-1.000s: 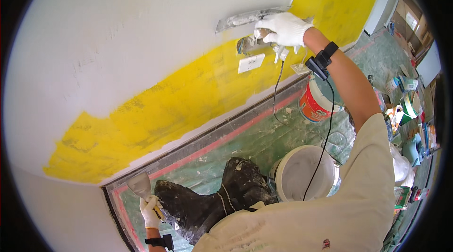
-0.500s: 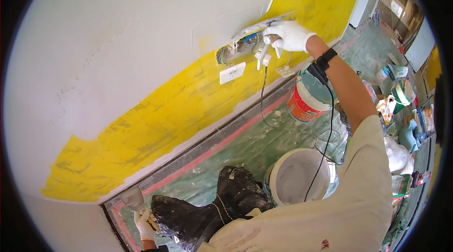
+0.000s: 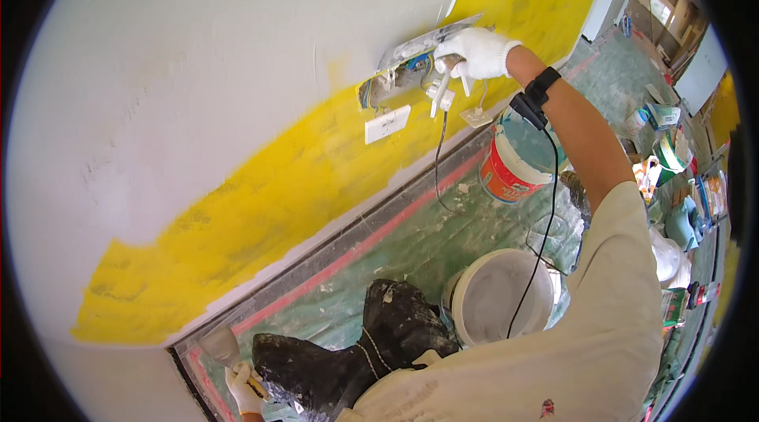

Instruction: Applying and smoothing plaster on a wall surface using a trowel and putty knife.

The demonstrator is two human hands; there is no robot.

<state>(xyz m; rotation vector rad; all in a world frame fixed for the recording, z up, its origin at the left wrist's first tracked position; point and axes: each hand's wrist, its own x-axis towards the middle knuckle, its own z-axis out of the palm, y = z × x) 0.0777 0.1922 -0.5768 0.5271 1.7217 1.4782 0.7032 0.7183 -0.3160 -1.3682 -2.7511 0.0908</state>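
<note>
My right hand (image 3: 478,54), in a white knit glove, is closed round the handle of a plastering trowel (image 3: 431,40). Its long metal blade lies along the wall, just above an opening (image 3: 389,90) with loose wires in it. A white socket plate (image 3: 387,124) hangs below that opening, with a white plug and cable (image 3: 445,100) to its right. Down at the lower left, my gloved left hand (image 3: 243,390) grips a putty knife (image 3: 220,346), its wide blade pointing up toward the wall's foot.
White plaster (image 3: 198,90) covers the upper wall above a yellow band (image 3: 237,224). On the green floor sheet (image 3: 419,236) stand a red-and-white bucket (image 3: 506,173) and a white bucket of pale paste (image 3: 466,295). My black-covered legs (image 3: 332,367) are near the wall; assorted containers (image 3: 672,157) lie right.
My right hand and the trowel have shifted slightly left along the wall, and more of the blade's face shows. The left hand keeps its hold on the putty knife, nearly in place.
</note>
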